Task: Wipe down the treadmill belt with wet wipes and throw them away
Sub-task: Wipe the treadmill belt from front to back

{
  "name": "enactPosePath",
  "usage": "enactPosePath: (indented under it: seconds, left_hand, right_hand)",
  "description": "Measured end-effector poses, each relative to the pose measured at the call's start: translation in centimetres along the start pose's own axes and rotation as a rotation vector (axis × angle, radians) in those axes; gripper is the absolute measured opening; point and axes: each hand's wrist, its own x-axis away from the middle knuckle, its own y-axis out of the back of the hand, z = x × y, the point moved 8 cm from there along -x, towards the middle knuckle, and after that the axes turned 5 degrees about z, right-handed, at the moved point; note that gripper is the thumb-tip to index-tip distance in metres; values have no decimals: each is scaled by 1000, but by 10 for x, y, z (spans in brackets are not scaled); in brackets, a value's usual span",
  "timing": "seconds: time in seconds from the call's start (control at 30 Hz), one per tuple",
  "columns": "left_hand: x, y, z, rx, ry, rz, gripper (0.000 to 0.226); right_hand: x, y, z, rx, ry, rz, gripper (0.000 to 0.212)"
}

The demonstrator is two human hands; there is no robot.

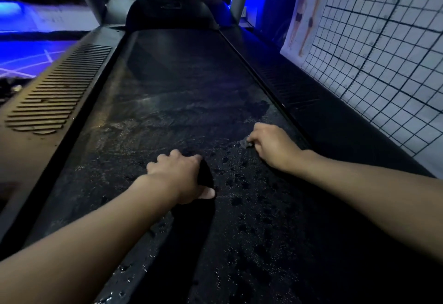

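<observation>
Grey, crumpled wet wipe (245, 144) is pinched in curled fingers of the right hand (271, 146), on the damp treadmill belt (182, 83) near its right edge. Nearby the left hand (179, 174) rests curled on the belt; whether it holds anything cannot be told.

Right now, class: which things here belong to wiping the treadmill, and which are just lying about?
Job: treadmill belt; grey wipe, pinched by right hand; left hand resting on the belt.
Lying about: slatted side rail; grid wall chart; body poster.
</observation>
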Motion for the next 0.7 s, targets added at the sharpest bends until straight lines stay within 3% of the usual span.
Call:
enactPosePath:
  seconds: [0.17, 0.33, 0.5, 0.63, 0.7]
  left_hand:
    - [-9, -8, 22, 59, -72, 43, 70]
    - [-8, -13, 39, 70, -13, -6, 87]
    - [-3, -15, 54, 134, 22, 15, 91]
    - [-1, -14, 67, 55, 11, 63, 86]
    - [3, -15, 75, 54, 28, 45, 83]
  right_hand:
    - [26, -11, 63, -29, 297, 154, 24]
    - [-10, -6, 27, -18, 18, 20, 24]
    - [16, -14, 81, -51, 276, 158, 25]
    - [-15, -7, 47, -25, 70, 34, 25]
    - [-12, -12, 62, -28, 106, -3, 24]
